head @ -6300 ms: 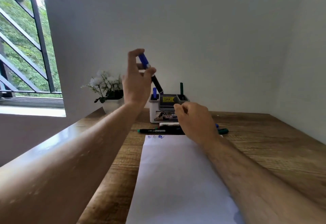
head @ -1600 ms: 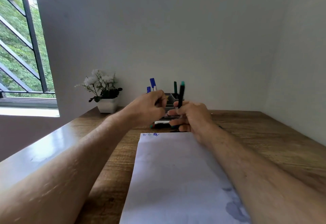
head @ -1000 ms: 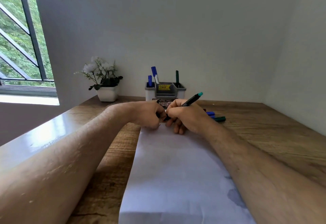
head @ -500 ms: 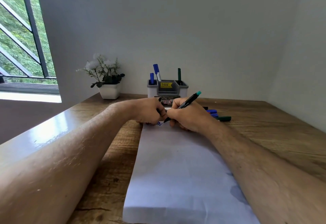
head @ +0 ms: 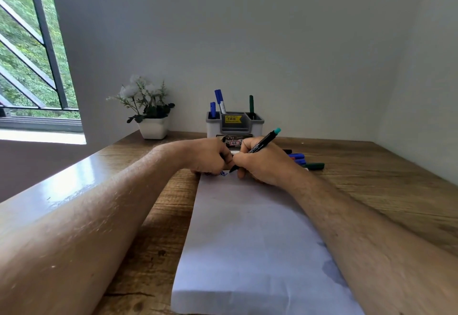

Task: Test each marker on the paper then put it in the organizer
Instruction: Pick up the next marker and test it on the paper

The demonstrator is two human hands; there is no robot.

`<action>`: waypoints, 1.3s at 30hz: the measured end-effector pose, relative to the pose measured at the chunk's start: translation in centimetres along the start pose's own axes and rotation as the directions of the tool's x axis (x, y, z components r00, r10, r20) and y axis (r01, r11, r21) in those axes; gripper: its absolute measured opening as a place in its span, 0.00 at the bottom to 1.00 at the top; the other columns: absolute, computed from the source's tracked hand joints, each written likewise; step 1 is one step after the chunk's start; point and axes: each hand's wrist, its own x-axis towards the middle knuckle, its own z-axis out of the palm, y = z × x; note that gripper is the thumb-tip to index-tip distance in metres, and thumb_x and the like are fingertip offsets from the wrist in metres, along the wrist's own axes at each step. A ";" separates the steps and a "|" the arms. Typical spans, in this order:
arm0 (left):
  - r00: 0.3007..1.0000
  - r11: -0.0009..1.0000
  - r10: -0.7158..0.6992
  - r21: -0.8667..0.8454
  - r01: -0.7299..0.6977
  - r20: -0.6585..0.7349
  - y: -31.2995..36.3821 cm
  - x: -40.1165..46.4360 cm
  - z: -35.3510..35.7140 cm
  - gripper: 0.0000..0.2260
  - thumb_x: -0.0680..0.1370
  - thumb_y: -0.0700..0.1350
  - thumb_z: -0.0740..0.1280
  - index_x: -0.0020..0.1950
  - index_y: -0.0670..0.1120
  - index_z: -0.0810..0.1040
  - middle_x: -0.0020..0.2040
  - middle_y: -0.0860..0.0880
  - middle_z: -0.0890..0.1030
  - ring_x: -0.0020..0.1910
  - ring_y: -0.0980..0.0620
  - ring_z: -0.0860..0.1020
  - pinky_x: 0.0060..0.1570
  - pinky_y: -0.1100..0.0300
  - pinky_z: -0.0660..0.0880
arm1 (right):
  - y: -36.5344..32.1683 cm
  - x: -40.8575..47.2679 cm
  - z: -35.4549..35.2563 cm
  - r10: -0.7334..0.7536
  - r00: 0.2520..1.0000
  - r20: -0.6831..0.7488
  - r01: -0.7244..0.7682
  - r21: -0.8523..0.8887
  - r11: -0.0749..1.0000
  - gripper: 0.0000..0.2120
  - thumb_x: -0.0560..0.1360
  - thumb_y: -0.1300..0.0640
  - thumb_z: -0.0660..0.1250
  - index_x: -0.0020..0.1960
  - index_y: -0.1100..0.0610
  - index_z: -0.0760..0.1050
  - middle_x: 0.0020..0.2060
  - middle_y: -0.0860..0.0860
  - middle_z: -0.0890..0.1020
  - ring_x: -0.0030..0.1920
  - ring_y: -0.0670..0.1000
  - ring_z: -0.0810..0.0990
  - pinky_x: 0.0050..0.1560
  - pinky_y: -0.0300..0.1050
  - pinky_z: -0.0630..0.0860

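At mid-frame the left hand (head: 210, 156) rests curled at the paper (head: 247, 228)'s top edge; what it holds I cannot tell. Just right, the right hand (head: 262, 163) pinches the marker (head: 262, 143), tip on the paper. A short light stroke suffices, steadying the sheet. The organizer (head: 234, 126) waits behind, spare markers (head: 301, 161) right.
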 end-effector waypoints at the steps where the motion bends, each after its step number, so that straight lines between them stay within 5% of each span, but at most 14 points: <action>1: 1.000 1.000 -0.001 -0.001 0.001 0.001 0.0 0.0 0.0 0.15 0.73 0.31 0.62 0.40 0.52 0.78 0.38 0.50 0.77 0.38 0.53 0.74 0.34 0.62 0.69 | 0.0 0.0 0.0 0.003 1.000 0.004 -0.003 0.005 1.000 0.08 0.74 0.55 0.68 0.37 0.53 0.74 0.31 0.51 0.84 0.28 0.42 0.74 0.33 0.42 0.70; 6: 1.000 1.000 0.000 0.010 0.000 0.001 0.0 0.2 0.0 0.16 0.73 0.31 0.62 0.39 0.54 0.77 0.39 0.51 0.77 0.39 0.54 0.74 0.35 0.62 0.69 | 0.0 0.1 -0.2 0.013 1.000 0.016 -0.014 0.036 0.999 0.09 0.73 0.56 0.68 0.35 0.55 0.72 0.25 0.49 0.81 0.23 0.40 0.74 0.31 0.40 0.70; 13: 1.000 1.000 0.001 0.011 -0.001 0.005 -0.2 0.2 0.0 0.15 0.72 0.31 0.62 0.40 0.52 0.78 0.39 0.51 0.77 0.39 0.53 0.74 0.36 0.61 0.70 | -0.3 -0.2 0.0 -0.004 1.000 -0.013 0.004 -0.014 1.000 0.08 0.75 0.55 0.68 0.37 0.53 0.74 0.33 0.51 0.85 0.21 0.35 0.72 0.32 0.38 0.66; 17: 1.000 1.000 0.002 0.021 -0.002 0.007 -0.1 0.2 0.0 0.15 0.73 0.32 0.62 0.41 0.53 0.78 0.40 0.51 0.77 0.40 0.53 0.74 0.37 0.61 0.70 | -0.3 -0.2 -0.2 0.010 1.000 0.003 -0.010 0.041 0.999 0.11 0.73 0.57 0.68 0.34 0.55 0.72 0.27 0.50 0.81 0.23 0.39 0.75 0.32 0.40 0.70; 25: 1.000 1.000 -0.006 0.004 0.006 0.018 0.0 0.1 0.0 0.14 0.74 0.31 0.63 0.49 0.48 0.80 0.42 0.50 0.78 0.41 0.54 0.74 0.38 0.61 0.70 | -0.6 -0.4 -0.2 0.008 1.000 -0.029 -0.009 -0.010 1.000 0.11 0.74 0.56 0.68 0.34 0.54 0.71 0.31 0.52 0.82 0.26 0.42 0.74 0.32 0.39 0.70; 33: 1.000 1.000 -0.001 0.008 0.000 0.014 0.0 0.1 -0.1 0.15 0.74 0.31 0.63 0.44 0.51 0.78 0.40 0.50 0.77 0.39 0.54 0.74 0.36 0.62 0.70 | -0.5 -0.3 -0.1 -0.007 1.000 -0.021 0.006 -0.032 0.999 0.09 0.74 0.55 0.68 0.36 0.53 0.74 0.30 0.50 0.84 0.23 0.37 0.74 0.33 0.38 0.68; 39: 1.000 0.999 0.008 0.032 -0.008 0.006 0.2 -0.1 -0.1 0.17 0.74 0.31 0.62 0.40 0.54 0.76 0.39 0.51 0.76 0.37 0.54 0.73 0.34 0.62 0.68 | -0.6 -0.3 -0.1 0.014 0.999 -0.035 -0.014 -0.019 1.000 0.10 0.73 0.55 0.68 0.33 0.54 0.72 0.27 0.50 0.82 0.28 0.43 0.77 0.33 0.40 0.72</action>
